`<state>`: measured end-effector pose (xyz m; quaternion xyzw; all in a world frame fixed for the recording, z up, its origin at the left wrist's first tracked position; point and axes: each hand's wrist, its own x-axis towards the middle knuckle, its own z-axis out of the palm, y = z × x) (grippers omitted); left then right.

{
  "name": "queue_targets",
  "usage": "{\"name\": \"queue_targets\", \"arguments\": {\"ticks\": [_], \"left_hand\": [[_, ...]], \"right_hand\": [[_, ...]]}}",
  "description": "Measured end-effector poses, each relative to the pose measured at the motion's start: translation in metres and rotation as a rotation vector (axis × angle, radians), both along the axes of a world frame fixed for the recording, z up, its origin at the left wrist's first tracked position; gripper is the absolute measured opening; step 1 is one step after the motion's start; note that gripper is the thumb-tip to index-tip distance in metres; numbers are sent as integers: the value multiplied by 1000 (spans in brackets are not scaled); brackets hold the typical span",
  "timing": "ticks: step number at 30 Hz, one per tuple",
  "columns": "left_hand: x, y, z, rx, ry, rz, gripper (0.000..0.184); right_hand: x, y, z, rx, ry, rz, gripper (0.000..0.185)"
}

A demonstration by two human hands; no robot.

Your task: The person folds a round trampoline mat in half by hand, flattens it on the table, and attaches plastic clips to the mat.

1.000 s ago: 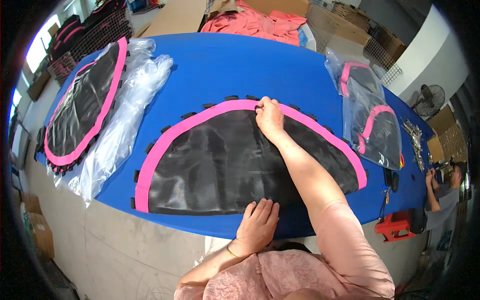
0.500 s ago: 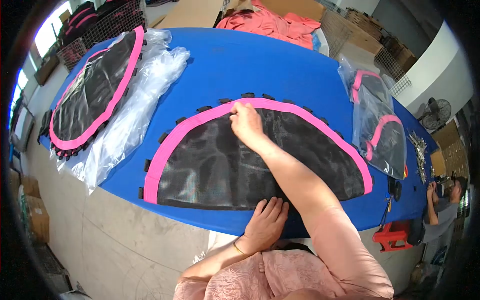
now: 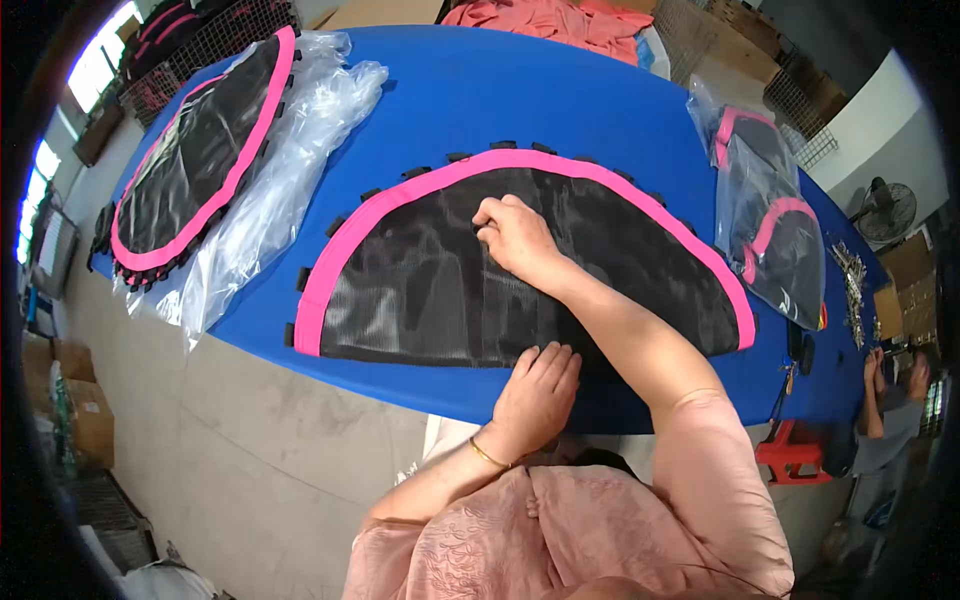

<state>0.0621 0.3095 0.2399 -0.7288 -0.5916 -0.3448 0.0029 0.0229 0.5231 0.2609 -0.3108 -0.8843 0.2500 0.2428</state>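
A half-round black mesh piece (image 3: 420, 270) with a pink curved border and black tabs lies folded on the blue table (image 3: 450, 90), its straight edge nearest me. My right hand (image 3: 515, 235) is over its upper middle, fingers curled in; a small dark thing seems to show at the fingertips, too small to name. At the straight edge, my left hand (image 3: 540, 390) rests flat with fingers stretched out, holding nothing. Another black mesh piece with pink border (image 3: 200, 165) lies at the left, partly on clear plastic sheeting (image 3: 275, 185).
Clear bags with pink-edged black pieces (image 3: 780, 225) lie at the right, near a pile of small metal parts (image 3: 850, 290). A red stool (image 3: 795, 455) stands beside the table. Another person's hands (image 3: 875, 375) show at the far right. Pink cloth (image 3: 550, 28) lies beyond the table.
My right hand has moved from the pink border at the top onto the black mesh, fingers still curled. My left hand stays at the near edge. The camera view has shifted.
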Motion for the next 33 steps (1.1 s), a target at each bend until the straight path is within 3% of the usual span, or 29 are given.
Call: {"name": "queue_targets", "arguments": {"ticks": [5,13,19,23,25,33], "left_hand": [[0,0,-7,74,-19,12,35],[1,-4,0,62,-8,26,36],[4,-5,5,34,-48,68,36],[5,-4,5,39,4,65,36],[5,-4,6,37,16,56,36],[6,-4,3,49,39,65,40]], "right_hand": [[35,-45,7,6,8,167,15],[113,-25,9,52,-19,-48,15],[160,-53,12,-80,12,50,17],[162,-58,8,-32,51,18,17],[159,-55,6,159,41,-41,16],[190,-97,14,167,18,5,17]]}}
